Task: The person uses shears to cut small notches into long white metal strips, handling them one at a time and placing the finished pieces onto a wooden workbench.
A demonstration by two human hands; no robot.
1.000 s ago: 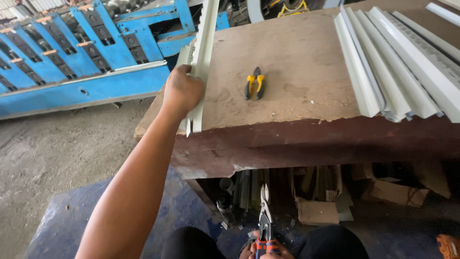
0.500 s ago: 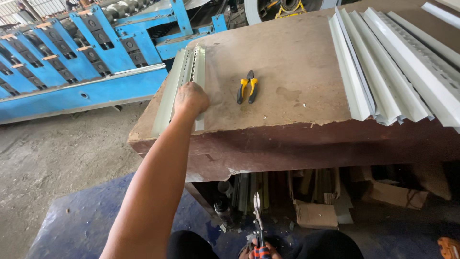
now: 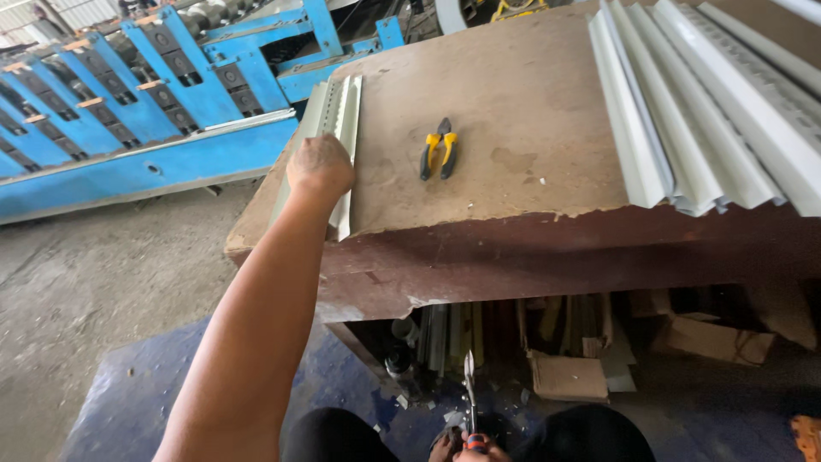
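Note:
My left hand (image 3: 319, 168) rests on a short pale metal channel piece (image 3: 339, 111) lying flat near the left edge of a worn brown table (image 3: 530, 103), its near end overhanging the front edge. My right hand (image 3: 475, 447) is low at the bottom of the view, closed around the handles of metal snips (image 3: 469, 395) whose blades point upward. Yellow-handled pliers (image 3: 439, 151) lie on the table to the right of my left hand.
A stack of long pale metal profiles (image 3: 710, 111) covers the table's right side. A blue roll-forming machine (image 3: 145, 111) stands to the left on the concrete floor. Scrap strips and cardboard (image 3: 564, 342) sit under the table. A blue mat (image 3: 111, 411) lies below me.
The channel piece, held upright at the table's corner a second ago, now lies flat on the tabletop under my left hand. My right hand with the snips has stayed low.

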